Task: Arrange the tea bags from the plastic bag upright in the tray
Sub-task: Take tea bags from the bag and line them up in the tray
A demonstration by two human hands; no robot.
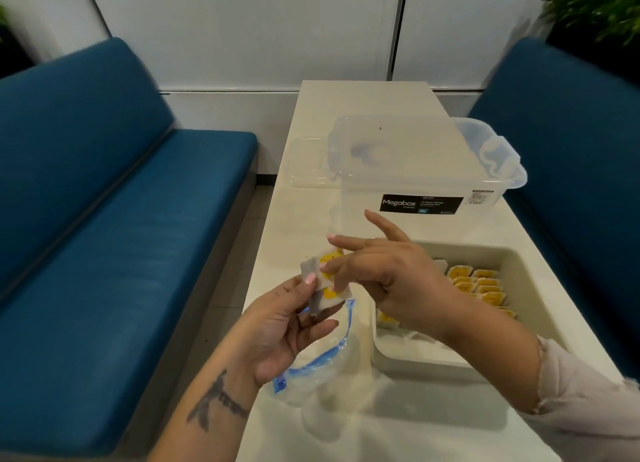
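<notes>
My left hand [277,326] holds a small bunch of white tea bags with yellow tags [327,281] above the table's left edge. My right hand [377,271] pinches the top tea bag of that bunch, with its index and middle fingers stretched out. Below both hands lies the clear plastic bag with a blue zip strip [325,361], open and flattened on the table. To the right stands the cream tray [530,271]; several tea bags with yellow tags [478,285] stand upright in rows inside it, partly hidden by my right forearm.
A clear Megabox storage box [426,164] stands behind the tray, with its clear lid [304,164] lying flat to its left. The narrow white table [363,94] runs away from me between two blue benches [104,219]. A plant [602,8] is at top right.
</notes>
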